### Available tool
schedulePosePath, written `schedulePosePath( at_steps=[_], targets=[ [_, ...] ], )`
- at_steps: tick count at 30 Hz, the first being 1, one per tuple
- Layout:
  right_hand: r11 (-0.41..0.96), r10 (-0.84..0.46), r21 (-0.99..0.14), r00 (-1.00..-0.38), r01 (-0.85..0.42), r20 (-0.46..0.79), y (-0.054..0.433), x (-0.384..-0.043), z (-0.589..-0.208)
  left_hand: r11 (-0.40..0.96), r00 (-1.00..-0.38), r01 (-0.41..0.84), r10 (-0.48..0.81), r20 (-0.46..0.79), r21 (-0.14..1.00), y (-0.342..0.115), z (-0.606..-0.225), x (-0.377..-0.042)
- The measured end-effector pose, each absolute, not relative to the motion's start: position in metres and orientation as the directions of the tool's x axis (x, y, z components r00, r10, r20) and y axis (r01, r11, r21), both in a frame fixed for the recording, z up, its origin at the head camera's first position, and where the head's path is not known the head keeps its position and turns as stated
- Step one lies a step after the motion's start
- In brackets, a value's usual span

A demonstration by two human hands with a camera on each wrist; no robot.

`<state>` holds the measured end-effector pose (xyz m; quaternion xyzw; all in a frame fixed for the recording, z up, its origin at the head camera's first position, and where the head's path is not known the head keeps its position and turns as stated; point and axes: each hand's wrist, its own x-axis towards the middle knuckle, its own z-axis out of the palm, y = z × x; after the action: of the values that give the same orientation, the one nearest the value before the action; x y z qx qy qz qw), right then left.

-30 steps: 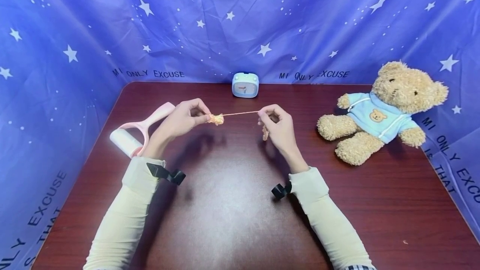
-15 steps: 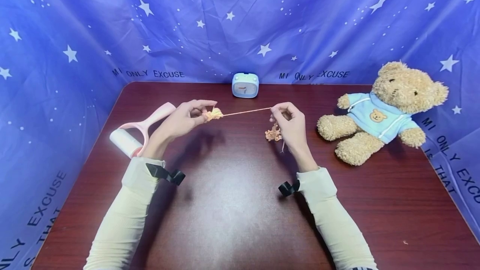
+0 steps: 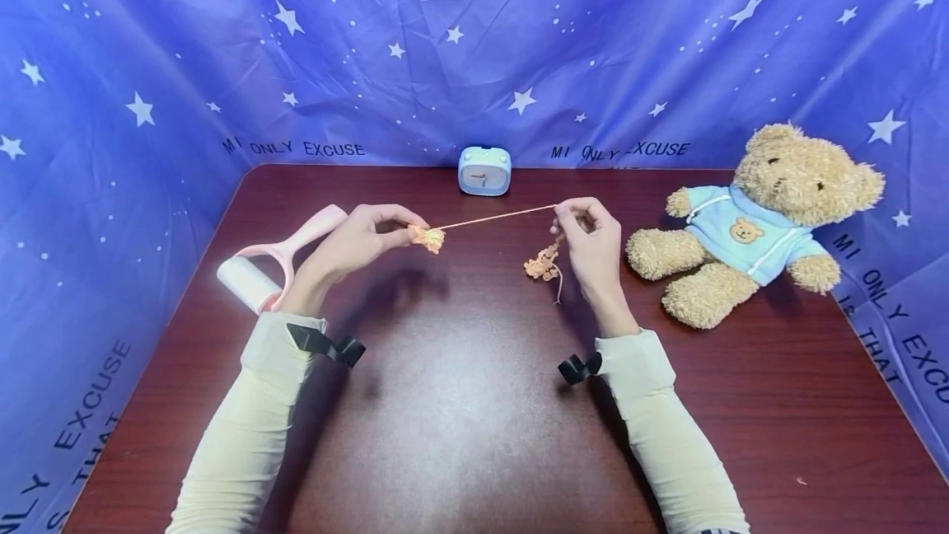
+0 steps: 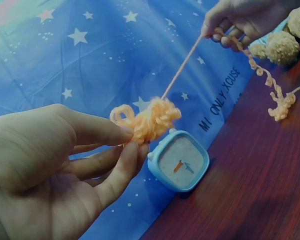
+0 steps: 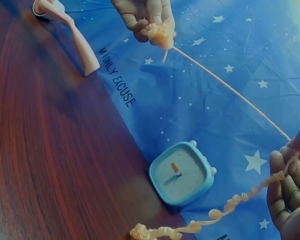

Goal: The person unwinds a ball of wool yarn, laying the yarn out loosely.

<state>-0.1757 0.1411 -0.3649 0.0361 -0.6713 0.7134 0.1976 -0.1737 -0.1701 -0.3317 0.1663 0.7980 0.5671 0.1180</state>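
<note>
My left hand (image 3: pixel 363 236) pinches a small wad of peach-orange yarn (image 4: pixel 152 120) between thumb and fingers, and a few loops stick out of it. From this wad a single strand (image 3: pixel 497 217) runs taut to my right hand (image 3: pixel 591 241), slanting up a little to the right in the head view. Thumb and curled fingers of the right hand grip that strand. Below the right hand hangs a crinkled, curly tail of the same yarn (image 5: pixel 230 205), ending in a knotted clump (image 4: pixel 281 107) with a thin loose end.
A pale blue alarm clock (image 3: pixel 484 171) stands at the table's back edge. On the left, a pink-handled lint roller (image 3: pixel 252 280) lies partly behind my left forearm. A teddy bear (image 3: pixel 756 225) in a blue top sits to the right on the dark red table (image 3: pixel 460 402).
My right hand has moved to the right and slightly up, and the strand between the hands has lengthened. The curly tail has come into fuller view. The left hand stays nearly in place.
</note>
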Motion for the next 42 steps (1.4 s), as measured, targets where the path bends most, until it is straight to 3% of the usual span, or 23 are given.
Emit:
schedulePosePath(
  at_steps=[16,27,42],
  targets=[
    [-0.126,0.323,-0.913,-0.887,-0.387,0.331,0.159,-0.177,-0.362,0.167,-0.966,0.018,0.256,-0.026,0.986,-0.17,-0.334,-0.178],
    [-0.102,0.439,-0.903,-0.834,-0.417,0.336,0.172,-0.178,-0.358,0.415,-0.99,0.017,0.134,-0.043,0.91,-0.179,-0.332,-0.178],
    [-0.137,0.472,-0.888,-0.817,-0.44,0.332,0.177,-0.179,-0.356,0.313,-0.987,0.046,0.159,-0.005,0.949,-0.176,-0.332,-0.18]
  ],
)
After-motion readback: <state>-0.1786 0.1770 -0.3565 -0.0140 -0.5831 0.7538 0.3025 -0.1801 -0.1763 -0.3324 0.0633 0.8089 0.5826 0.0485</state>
